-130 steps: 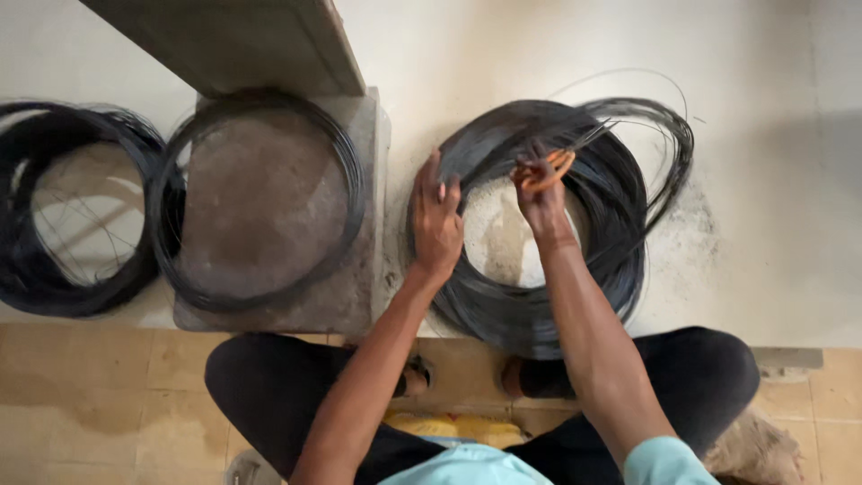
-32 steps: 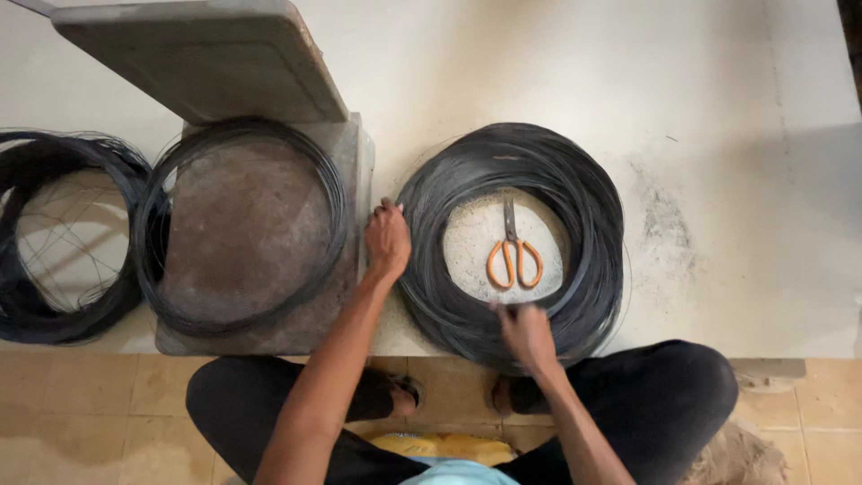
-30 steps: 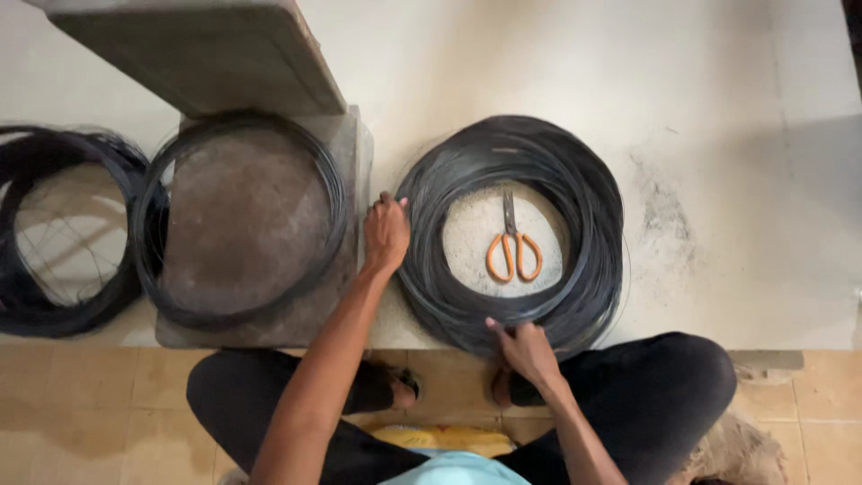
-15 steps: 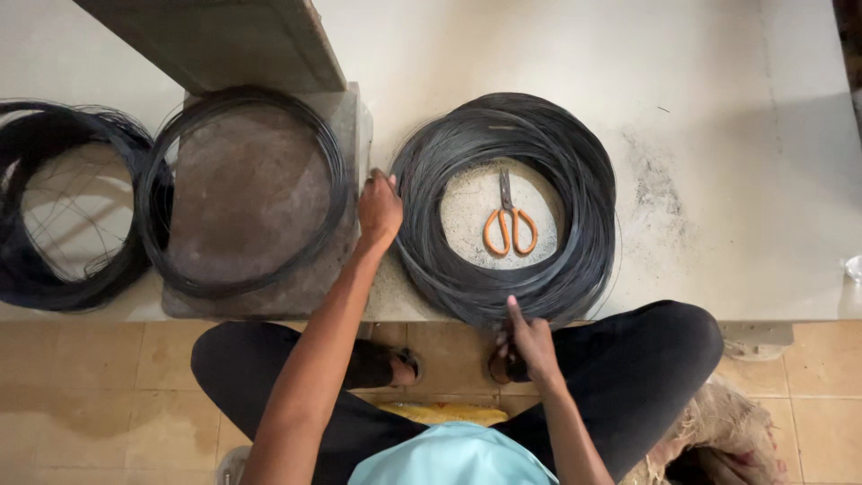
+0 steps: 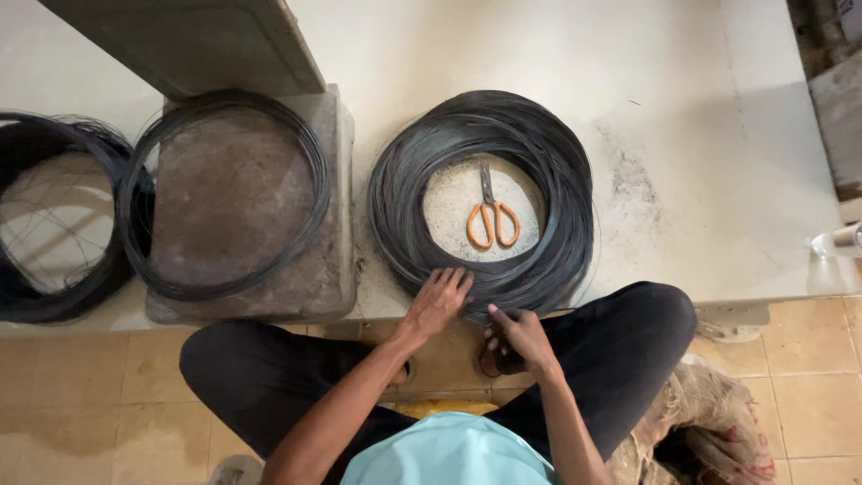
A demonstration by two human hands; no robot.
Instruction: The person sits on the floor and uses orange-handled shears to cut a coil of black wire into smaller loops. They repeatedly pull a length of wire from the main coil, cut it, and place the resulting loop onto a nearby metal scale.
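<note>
left hand [image 5: 437, 301] now (nearside) on wire coil [image 5: 539, 162]

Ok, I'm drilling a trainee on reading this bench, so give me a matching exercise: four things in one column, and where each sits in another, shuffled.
Things:
1. scissors
2. left hand
3. thin wire ring
4. right hand

Places:
A. on the stone slab
B. in the hollow of the big wire coil
C. flat on the coil's near edge
D. at the coil's near rim, beside the other hand

Pairs: 1-B, 2-C, 3-A, 4-D
</note>
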